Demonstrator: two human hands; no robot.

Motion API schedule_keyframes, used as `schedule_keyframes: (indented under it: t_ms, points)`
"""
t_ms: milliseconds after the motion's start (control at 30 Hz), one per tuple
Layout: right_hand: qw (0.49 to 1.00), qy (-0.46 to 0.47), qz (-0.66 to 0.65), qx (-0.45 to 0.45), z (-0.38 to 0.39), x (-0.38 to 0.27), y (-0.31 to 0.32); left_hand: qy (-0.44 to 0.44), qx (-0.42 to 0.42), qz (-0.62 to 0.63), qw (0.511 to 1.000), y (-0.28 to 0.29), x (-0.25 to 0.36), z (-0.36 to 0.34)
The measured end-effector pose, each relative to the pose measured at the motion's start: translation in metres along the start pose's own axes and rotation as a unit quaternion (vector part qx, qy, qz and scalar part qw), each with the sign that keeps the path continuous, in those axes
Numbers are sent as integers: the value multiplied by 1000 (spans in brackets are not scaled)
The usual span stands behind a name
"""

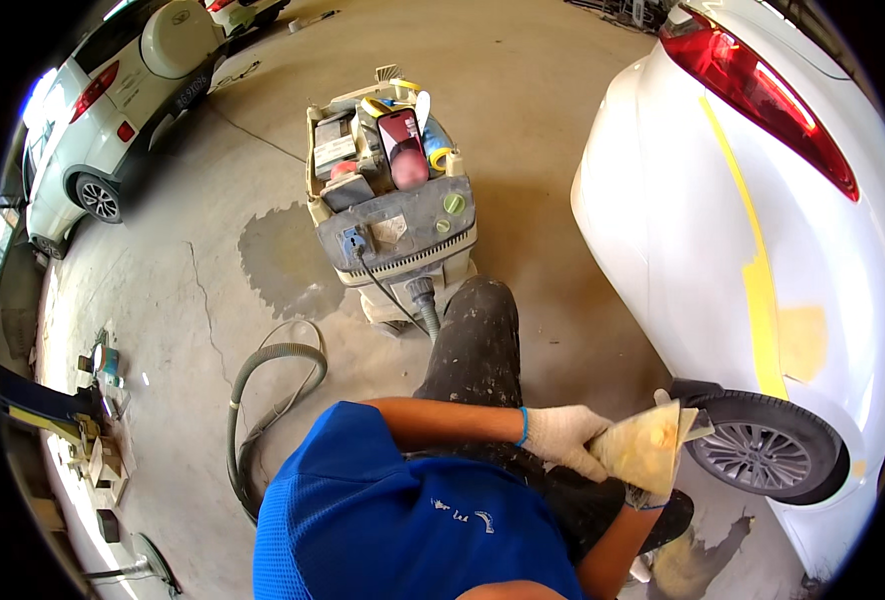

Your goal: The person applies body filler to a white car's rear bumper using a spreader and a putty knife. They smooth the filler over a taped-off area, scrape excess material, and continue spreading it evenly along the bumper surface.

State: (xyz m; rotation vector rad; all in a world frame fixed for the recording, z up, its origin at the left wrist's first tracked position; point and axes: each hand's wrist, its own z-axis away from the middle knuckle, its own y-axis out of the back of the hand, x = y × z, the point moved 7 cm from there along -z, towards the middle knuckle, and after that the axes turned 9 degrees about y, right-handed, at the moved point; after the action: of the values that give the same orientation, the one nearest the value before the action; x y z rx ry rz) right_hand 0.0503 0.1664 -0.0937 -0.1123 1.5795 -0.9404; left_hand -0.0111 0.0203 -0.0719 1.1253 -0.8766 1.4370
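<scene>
My left hand (pixel 566 440), in a whitish knit glove with a blue cuff edge, is closed on the near edge of a flat, beige-yellow mixing board (pixel 635 447). A small orange-yellow dab of paste lies near the board's far edge. Past that edge juts a grey, flat blade (pixel 701 425), perhaps a scraper's. My right hand (pixel 647 497) shows only its gloved wrist; the board hides its fingers. Both hands are in front of my knees, beside the rear wheel (pixel 763 455) of a white car (pixel 653 200) with yellow filler (pixel 760 300) along its panel.
Ahead stands a wheeled dust extractor (pixel 393 235), its top tray holding a phone (pixel 403 150), tape and boxes. Its ribbed hose (pixel 235 420) loops on the floor at left. Another white car (pixel 123 90) is parked far left. A dark stand and small boxes (pixel 108 460) sit at left.
</scene>
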Motion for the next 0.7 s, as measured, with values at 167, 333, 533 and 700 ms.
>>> schedule_keyframes:
  t_ms: [167, 333, 533, 700]
  points:
    - [976, -12, 212, -39, -4, 15, 60, -15, 8, 286, 958, 12, 1, -8]
    - [990, -129, 54, -16, -4, 20, 44, -1, -11, 67, 998, 4, -5, -5]
    - [993, -109, 20, 36, -4, 12, 37, 42, 1, 229, 973, 16, -25, -4]
    - [955, 41, 232, -181, -12, 43, 102, 61, 14, 121, 991, 19, -17, -5]
